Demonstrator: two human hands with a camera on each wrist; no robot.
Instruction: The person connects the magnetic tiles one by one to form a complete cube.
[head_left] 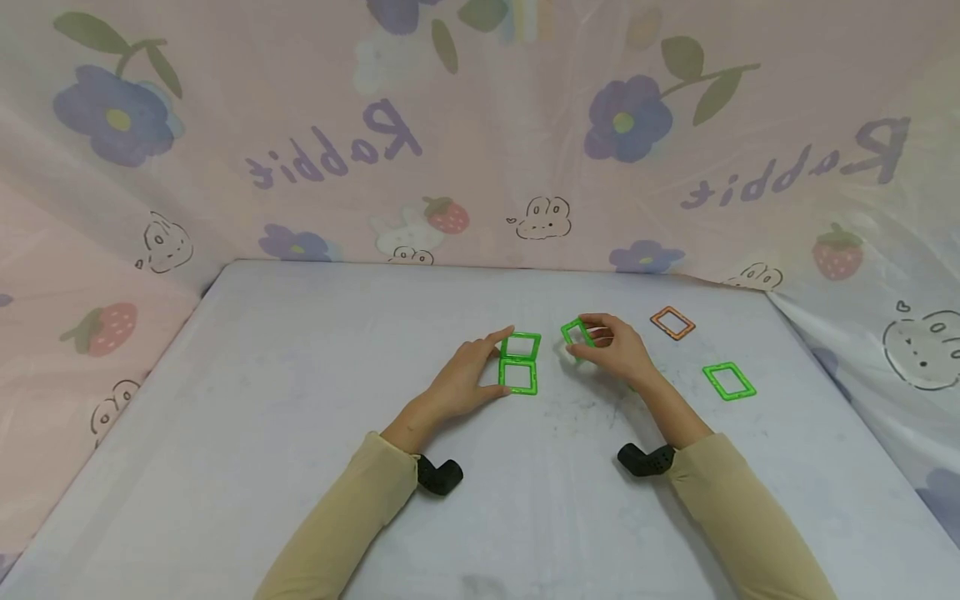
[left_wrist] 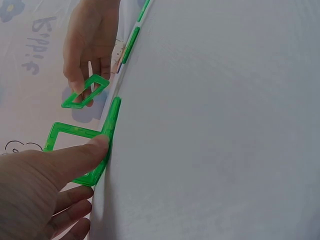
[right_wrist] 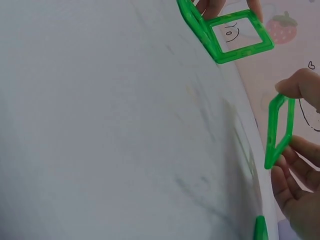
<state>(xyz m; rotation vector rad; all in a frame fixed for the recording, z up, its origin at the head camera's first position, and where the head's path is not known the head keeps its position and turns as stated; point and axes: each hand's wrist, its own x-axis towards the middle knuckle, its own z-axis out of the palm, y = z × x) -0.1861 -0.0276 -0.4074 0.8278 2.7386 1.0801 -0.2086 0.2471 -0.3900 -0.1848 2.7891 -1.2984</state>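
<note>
My left hand (head_left: 465,377) holds two joined green square-framed magnetic tiles. One, the flat tile (head_left: 519,391), lies on the table; the other, the raised tile (head_left: 525,335), stands up from its far edge. The thumb (left_wrist: 82,157) crosses the tiles in the left wrist view, and fingertips show behind the raised tile (right_wrist: 245,52) in the right wrist view. Just to the right, my right hand (head_left: 621,348) pinches a third green tile (right_wrist: 272,125) by its edges, tilted above the table and apart from the pair.
An orange-framed tile (head_left: 664,330) lies flat at the back right. Nearer lies another green tile (head_left: 738,394). A green bit (head_left: 632,387) peeks out beside the right forearm, mostly hidden. Black devices (head_left: 441,477) sit at both wrists. A printed curtain (head_left: 480,167) surrounds the table's back and sides.
</note>
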